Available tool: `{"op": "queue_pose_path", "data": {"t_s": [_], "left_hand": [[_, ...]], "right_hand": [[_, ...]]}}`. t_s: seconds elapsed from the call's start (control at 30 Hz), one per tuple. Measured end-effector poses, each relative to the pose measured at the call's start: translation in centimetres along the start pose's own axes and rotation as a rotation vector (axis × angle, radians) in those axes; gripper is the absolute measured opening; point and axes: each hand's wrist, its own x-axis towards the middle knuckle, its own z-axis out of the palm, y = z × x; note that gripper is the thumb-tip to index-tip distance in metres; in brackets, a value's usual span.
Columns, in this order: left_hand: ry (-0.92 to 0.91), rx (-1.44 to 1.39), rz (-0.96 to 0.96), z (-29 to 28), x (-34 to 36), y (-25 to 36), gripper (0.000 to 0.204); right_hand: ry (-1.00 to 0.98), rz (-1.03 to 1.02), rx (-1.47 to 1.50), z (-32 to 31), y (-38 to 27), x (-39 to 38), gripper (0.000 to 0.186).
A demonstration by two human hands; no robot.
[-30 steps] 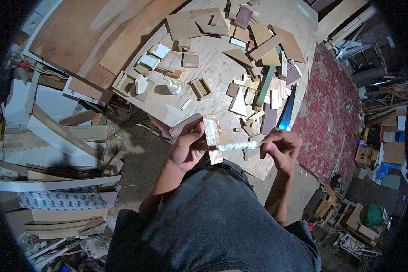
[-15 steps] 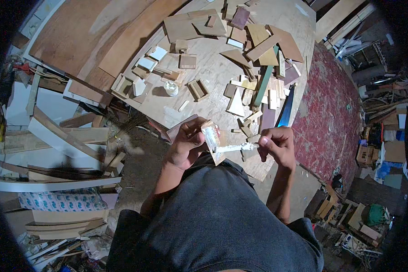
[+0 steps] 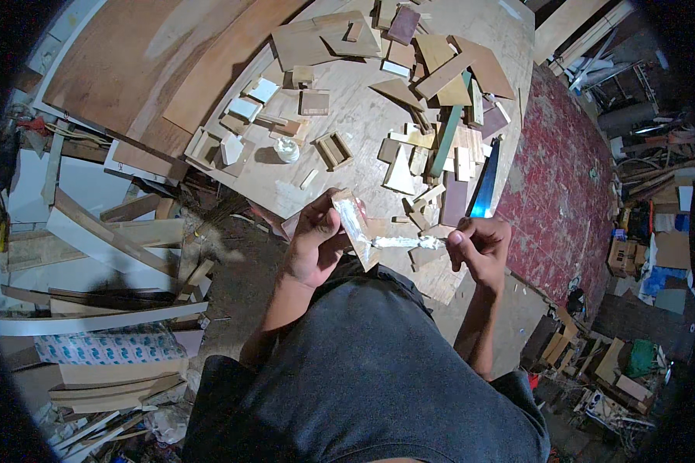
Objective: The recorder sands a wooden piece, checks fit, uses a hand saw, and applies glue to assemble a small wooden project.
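Observation:
My left hand (image 3: 316,239) is closed around a small wooden piece (image 3: 353,224), whose upturned face carries a smeared white paste. Between the thumb and fingers of my right hand (image 3: 480,248) is a thin stick (image 3: 405,242) coated in the same white. Its far tip meets the lower part of the wooden piece. Both hands are above the table's near edge, in front of my dark shirt. A small jar of white paste (image 3: 286,150) stands on the table beyond my left hand. Part of the wooden piece is hidden behind my left fingers.
The wooden table (image 3: 347,92) bears many scraps: an open wooden frame (image 3: 333,150), a green strip (image 3: 446,143), and a pile of offcuts at the right. A hand saw's bluish blade (image 3: 486,179) lies along the right edge. Stacked boards (image 3: 116,231) crowd the left.
The wooden piece in my left hand has tilted and shifted slightly up and left. My right hand has moved a little right, drawing the white-coated stick with it.

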Motion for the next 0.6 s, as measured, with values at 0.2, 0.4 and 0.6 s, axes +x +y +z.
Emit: {"op": "queue_pose_path", "data": {"t_s": [0.2, 0.4, 0.6], "left_hand": [[0.048, -0.030, -0.008, 0.2, 0.2, 0.1, 0.034], [0.053, -0.069, -0.049, -0.2, 0.1, -0.1, 0.033], [0.066, -0.075, -0.048, -0.1, -0.2, 0.1, 0.034]], "right_hand": [[0.098, -0.134, 0.029, 0.9, -0.7, 0.0, 0.014], [0.053, -0.115, -0.012, 1.7, -0.7, 0.3, 0.012], [-0.068, -0.081, -0.009, 1.0, -0.5, 0.1, 0.014]]}}
